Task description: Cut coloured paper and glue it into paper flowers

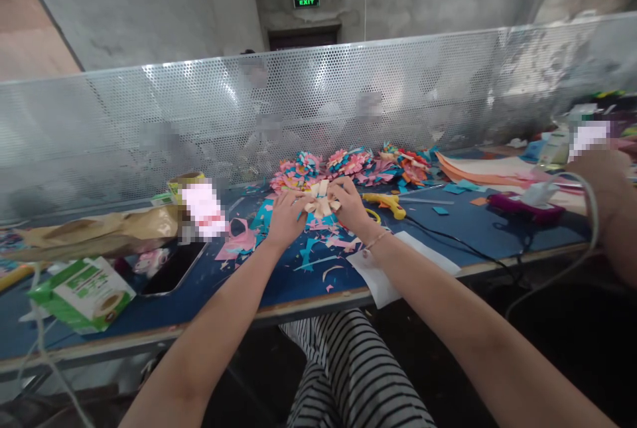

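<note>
Between my two hands is a cream-coloured paper flower [321, 206] with strip-like petals. My left hand [287, 217] grips its left side with bent fingers. On the opposite side, my right hand [349, 206] pinches the petals, its fingertips partly hidden. Behind the hands lie several pink, blue and orange paper flowers [351, 162] in a heap. A yellow glue gun [389, 205] with a black cord rests just right of my right hand. Pink and blue paper scraps [311, 252] are strewn below the flower, and a white sheet [393, 269] lies partly under my right forearm.
A perforated metal screen [199, 109] runs along the table's back. At left are a green and white box [84, 295] and a crumpled brown paper bag [104, 232]. Stacked coloured paper [482, 169] and a purple tissue pack [525, 206] sit at right, near another person's arm [610, 202].
</note>
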`<state>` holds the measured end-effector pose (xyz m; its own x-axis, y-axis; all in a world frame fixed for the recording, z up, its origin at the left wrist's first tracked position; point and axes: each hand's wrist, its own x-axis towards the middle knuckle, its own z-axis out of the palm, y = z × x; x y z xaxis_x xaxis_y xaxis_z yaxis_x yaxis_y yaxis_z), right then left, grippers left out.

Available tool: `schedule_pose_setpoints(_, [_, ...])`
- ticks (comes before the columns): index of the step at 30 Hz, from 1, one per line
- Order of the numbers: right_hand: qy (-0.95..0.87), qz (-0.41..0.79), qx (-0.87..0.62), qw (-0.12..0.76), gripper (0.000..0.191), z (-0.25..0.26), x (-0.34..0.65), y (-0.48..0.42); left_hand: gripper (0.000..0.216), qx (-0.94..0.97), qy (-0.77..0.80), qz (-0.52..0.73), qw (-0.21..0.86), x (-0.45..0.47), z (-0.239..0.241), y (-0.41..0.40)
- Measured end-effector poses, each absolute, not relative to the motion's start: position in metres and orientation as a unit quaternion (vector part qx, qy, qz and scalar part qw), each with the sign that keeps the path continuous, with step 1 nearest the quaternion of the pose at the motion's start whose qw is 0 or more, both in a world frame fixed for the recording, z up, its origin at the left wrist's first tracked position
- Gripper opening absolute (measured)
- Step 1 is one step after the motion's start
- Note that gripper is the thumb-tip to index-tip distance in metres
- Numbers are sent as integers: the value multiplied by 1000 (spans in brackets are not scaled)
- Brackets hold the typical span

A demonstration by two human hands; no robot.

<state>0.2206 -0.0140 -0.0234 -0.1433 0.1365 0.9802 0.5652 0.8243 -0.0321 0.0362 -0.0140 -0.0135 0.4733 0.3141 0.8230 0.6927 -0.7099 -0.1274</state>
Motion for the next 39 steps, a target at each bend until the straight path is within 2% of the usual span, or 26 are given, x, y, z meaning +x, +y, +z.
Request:
schedule_pose_setpoints(6, [-736,-152,-252,610,20,-25,220,-11,23,-831,-288,-435,194,38,-14,-11])
schedule_pose_setpoints(33, [-746,-120,-260,601,19,-25,219,-13,18,-840,-267,-439,172,37,-17,-5])
schedule_pose_setpoints(39, [-745,-101,-285,595,19,-27,220,-8,17,-843,-268,-454,107,38,-18,-1])
